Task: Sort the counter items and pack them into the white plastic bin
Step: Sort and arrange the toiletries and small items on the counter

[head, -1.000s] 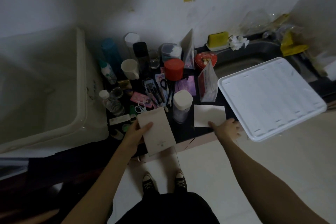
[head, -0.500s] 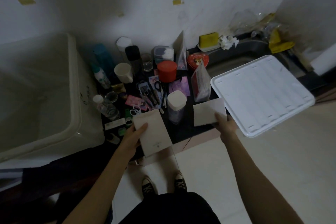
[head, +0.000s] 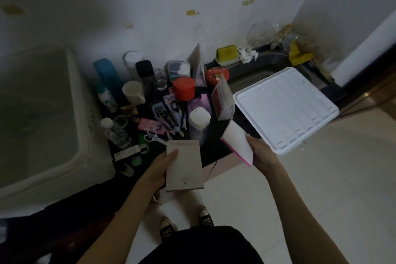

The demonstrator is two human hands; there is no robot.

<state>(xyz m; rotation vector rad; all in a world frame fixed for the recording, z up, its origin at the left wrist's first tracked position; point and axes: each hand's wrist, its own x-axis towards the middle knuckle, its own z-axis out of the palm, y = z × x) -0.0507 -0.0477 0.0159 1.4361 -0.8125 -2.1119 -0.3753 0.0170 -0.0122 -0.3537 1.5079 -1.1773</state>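
Beige booklet (head: 184, 167) gripped in left hand (head: 159, 168), white pink-edged pad (head: 237, 144) in right hand (head: 261, 153).

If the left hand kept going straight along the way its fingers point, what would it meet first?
Probably the white-handled scissors just past the beige booklet that the left hand holds; depth is unclear from this single view.
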